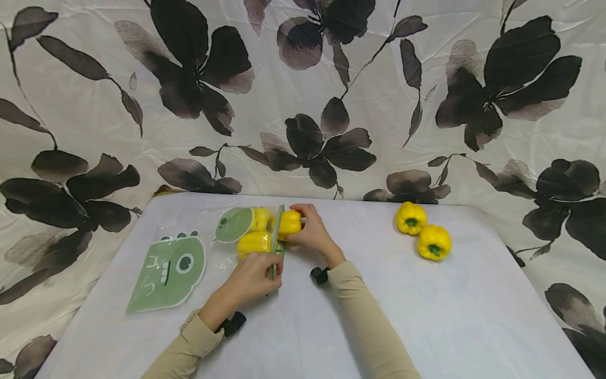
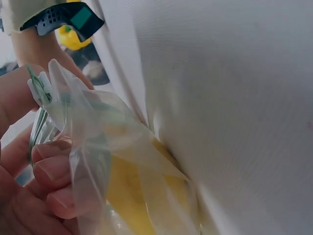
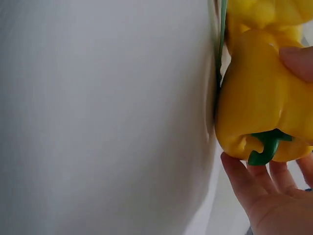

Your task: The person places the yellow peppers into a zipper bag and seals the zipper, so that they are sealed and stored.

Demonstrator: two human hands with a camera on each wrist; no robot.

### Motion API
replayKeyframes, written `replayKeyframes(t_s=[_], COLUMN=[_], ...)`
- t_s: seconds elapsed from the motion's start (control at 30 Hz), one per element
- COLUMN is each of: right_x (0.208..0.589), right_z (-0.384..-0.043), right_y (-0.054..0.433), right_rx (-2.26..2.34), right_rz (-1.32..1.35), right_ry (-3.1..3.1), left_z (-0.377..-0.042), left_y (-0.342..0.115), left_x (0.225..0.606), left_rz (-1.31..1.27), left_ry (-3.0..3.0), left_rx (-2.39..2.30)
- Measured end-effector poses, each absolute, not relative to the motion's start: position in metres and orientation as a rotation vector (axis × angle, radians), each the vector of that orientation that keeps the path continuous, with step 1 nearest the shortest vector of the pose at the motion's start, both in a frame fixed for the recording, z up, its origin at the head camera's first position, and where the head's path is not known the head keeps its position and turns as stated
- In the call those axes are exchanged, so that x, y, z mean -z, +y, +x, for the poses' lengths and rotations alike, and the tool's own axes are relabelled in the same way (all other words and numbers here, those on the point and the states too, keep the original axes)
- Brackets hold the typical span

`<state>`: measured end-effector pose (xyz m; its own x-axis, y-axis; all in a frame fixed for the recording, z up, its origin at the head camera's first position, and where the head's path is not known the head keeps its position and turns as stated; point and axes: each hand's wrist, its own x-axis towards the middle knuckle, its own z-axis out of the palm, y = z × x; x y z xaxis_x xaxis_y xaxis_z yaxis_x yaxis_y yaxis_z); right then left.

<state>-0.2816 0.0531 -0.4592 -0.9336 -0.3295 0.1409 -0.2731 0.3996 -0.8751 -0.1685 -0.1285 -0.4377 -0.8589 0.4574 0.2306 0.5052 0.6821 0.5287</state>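
A clear plastic bag (image 1: 222,258) with a green zip edge at its mouth lies on the table, holding two yellow bell peppers (image 1: 253,243). My left hand (image 1: 255,276) pinches the near end of that edge; in the left wrist view, fingers and thumb close on the bag mouth (image 2: 41,90). On the other side, my right hand (image 1: 314,231) grips another yellow bell pepper (image 1: 290,223) right at the mouth. In the right wrist view this pepper (image 3: 264,93) lies on its side, green stem toward my palm, thumb on top and fingertips at the stem end.
Two more yellow bell peppers (image 1: 434,242) sit together toward the back right of the white table (image 1: 464,316). To the left lies a green cartoon face print (image 1: 161,289) with an eye and teeth on clear plastic. Behind the table hangs a flowered cloth (image 1: 303,95).
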Motion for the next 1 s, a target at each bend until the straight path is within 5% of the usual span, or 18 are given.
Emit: replayKeyframes(t_s=[1.0], right_x=[0.463], right_z=[-0.287], right_y=[0.033], right_rx=[1.648], right_rz=[-0.413], right_ry=[2.031], left_z=[-0.163], left_y=[-0.127], left_x=[0.435], left_rz=[-0.741], left_ry=[-2.853], left_rx=[0.890])
